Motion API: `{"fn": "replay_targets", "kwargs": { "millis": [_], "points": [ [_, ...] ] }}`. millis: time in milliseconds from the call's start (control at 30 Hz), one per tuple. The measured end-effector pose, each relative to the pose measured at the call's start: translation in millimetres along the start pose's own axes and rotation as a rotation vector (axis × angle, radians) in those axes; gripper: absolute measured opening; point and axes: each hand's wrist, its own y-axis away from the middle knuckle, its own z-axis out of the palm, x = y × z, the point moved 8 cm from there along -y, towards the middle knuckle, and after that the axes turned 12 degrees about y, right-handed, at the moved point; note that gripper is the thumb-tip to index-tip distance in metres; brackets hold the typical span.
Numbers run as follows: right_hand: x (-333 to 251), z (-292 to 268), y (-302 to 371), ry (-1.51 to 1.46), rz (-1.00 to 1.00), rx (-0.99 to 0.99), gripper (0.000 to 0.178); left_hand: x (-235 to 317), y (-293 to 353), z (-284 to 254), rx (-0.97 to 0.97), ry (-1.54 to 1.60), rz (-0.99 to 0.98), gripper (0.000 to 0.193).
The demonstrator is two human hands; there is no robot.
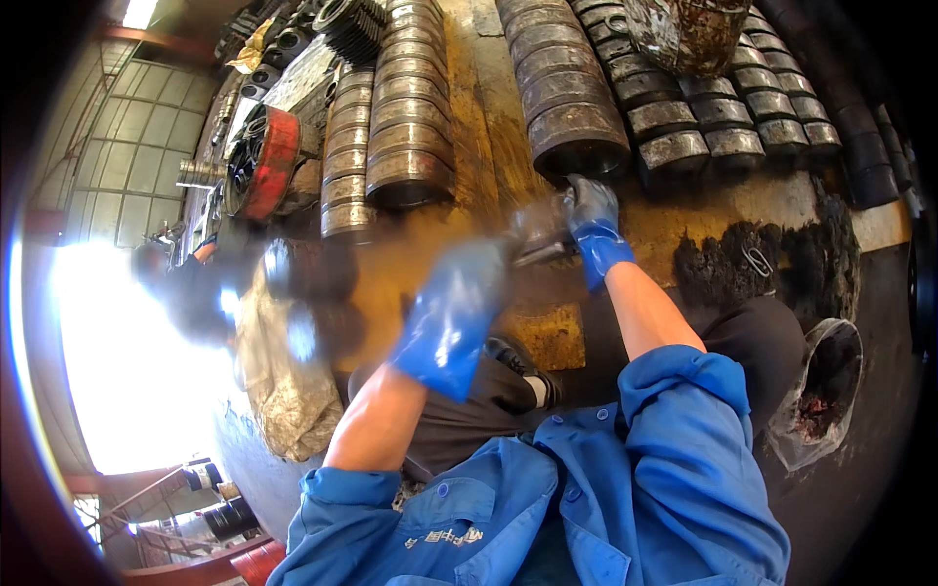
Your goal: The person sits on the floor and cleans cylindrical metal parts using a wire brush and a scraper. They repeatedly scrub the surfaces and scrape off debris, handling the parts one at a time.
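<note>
Both my hands wear blue rubber gloves and meet near the middle of the view. My left hand (459, 283) is smeared by motion, its fingers lost in the blur. Curled fingers on my right hand (593, 210) close at the right end of a blurred grey metal piece (539, 234), whose kind I cannot make out. Just beyond the right hand lies a row of dark metal rings (567, 83), stacked side by side like a long cylinder. Another row of rings (408, 117) lies further left, beyond my left hand.
More ring rows (674, 117) lie at the right, below a rusty bucket (689, 34). Black ragged material (806, 254) bears a metal hook (756, 260). A plastic bag (816, 391) sits by my knee. Dark cylinders (322, 332) and a pale sack (283, 391) are left.
</note>
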Motion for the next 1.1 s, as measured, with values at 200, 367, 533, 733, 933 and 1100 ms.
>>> {"fn": "replay_targets", "kwargs": {
  "millis": [200,367,533,733,933,1100],
  "points": [
    [-0.5,-0.4,-11.3,0.014,0.011,0.004,0.026,-20.4,-9.3,29.5,-0.016,0.024,-0.202,0.035],
    [-9.0,-5.9,-4.1,-0.012,0.003,-0.014,0.027,-58.9,3.3,30.6,0.099,0.187,-0.15,0.049],
    [4.3,-4.1,-9.9,0.0,0.041,-0.018,0.028,-25.1,-10.3,37.9,-0.096,0.033,-0.277,0.044],
    [-9.8,-2.9,-5.7,-0.002,0.021,-0.065,0.028,-92.0,4.1,52.4,0.197,0.09,-0.067,0.032],
    [-6.2,-3.3,-6.3,-0.002,0.011,-0.035,0.027,-74.0,-5.8,44.9,0.17,0.115,-0.179,0.038],
    [-7.5,2.2,-5.2,0.009,0.007,-0.033,0.026,-89.3,20.9,54.7,0.186,0.239,-0.152,0.037]
  ]
}}
